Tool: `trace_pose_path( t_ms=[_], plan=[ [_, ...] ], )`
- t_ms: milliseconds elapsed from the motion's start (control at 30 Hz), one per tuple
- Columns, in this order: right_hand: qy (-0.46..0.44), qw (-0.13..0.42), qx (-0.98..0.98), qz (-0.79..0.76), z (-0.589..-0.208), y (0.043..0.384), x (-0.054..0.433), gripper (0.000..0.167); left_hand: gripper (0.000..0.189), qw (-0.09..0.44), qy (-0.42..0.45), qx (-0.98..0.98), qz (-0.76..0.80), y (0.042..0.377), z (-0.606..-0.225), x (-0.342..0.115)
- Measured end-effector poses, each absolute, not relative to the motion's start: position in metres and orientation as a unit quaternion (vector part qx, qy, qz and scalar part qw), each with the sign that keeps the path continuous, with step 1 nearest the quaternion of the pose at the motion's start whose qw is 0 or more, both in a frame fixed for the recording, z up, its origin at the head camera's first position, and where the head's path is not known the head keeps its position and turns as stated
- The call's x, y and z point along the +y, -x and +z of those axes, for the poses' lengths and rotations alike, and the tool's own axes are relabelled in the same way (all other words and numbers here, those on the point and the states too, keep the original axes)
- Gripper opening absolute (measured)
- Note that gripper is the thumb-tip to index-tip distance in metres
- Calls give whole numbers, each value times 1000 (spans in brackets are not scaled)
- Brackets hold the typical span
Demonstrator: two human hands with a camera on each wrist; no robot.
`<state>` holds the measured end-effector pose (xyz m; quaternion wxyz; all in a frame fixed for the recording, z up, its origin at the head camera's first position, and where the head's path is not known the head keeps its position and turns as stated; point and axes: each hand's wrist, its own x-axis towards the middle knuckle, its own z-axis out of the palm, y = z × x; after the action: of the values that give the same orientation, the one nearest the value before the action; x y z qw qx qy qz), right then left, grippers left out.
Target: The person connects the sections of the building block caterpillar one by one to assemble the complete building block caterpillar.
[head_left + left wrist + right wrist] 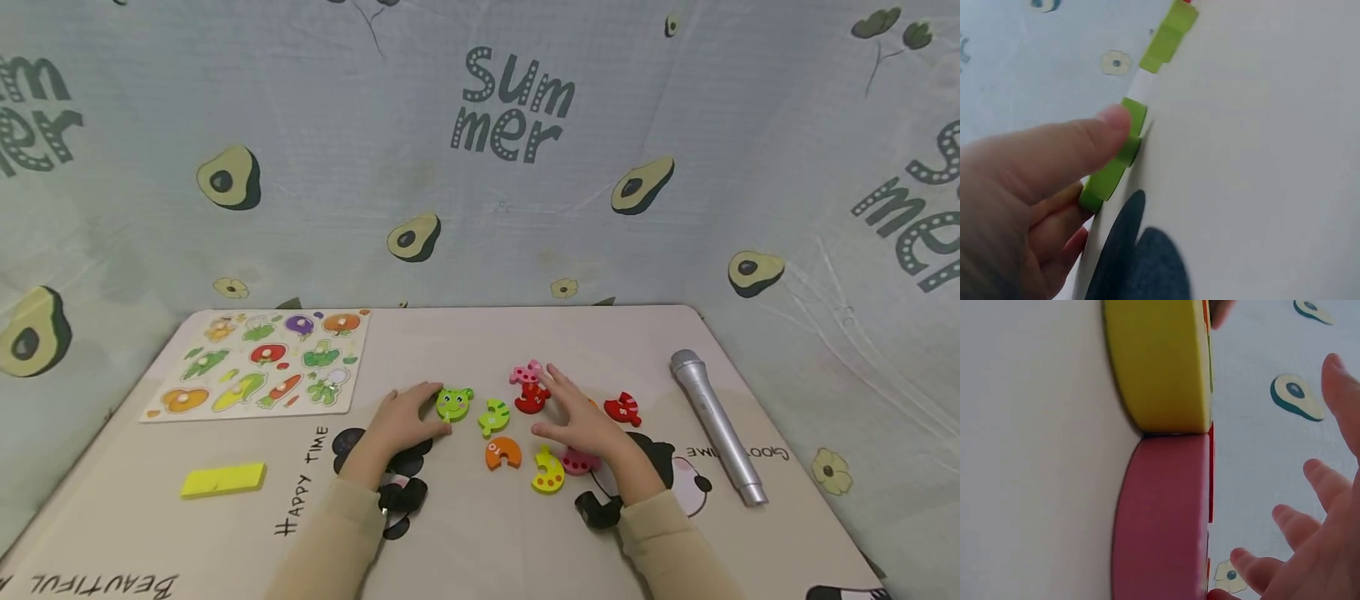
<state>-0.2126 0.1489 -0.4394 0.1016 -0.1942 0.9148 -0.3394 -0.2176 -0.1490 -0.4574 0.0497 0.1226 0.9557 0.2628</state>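
Note:
My left hand (397,427) holds a green frog-face piece (453,405) between thumb and fingers, low at the tabletop. In the left wrist view the thumb overlaps the edge of this green block (1110,178). Spread fingers mark my right hand (581,417), which hovers by a red piece (531,398) with a pink spotted piece (525,373) behind it. Under that palm lie a yellow curved piece (549,471) and a dark pink piece (580,462), side by side in the right wrist view. Between the hands are a green curved piece (493,417) and an orange piece (502,453).
A board with vegetable pictures (240,375) lies at the back left, with a yellow block (222,481) in front of it. Another red piece (622,409) sits right of the right hand. A silver microphone (718,427) lies along the right side.

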Motion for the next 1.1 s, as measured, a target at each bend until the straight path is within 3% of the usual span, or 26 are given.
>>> trace_pose_path(
  t_ms=[300, 500, 1100],
  plan=[
    [183, 108, 930, -302, -444, 218, 145, 69, 69, 45, -135, 947, 287, 219, -468, -157],
    [178, 122, 935, -282, -449, 220, 145, 72, 70, 42, -136, 947, 289, 220, -469, -157],
    [173, 96, 947, -252, -454, 221, 142, 69, 68, 41, -137, 946, 291, 217, -469, -159]
  ],
)
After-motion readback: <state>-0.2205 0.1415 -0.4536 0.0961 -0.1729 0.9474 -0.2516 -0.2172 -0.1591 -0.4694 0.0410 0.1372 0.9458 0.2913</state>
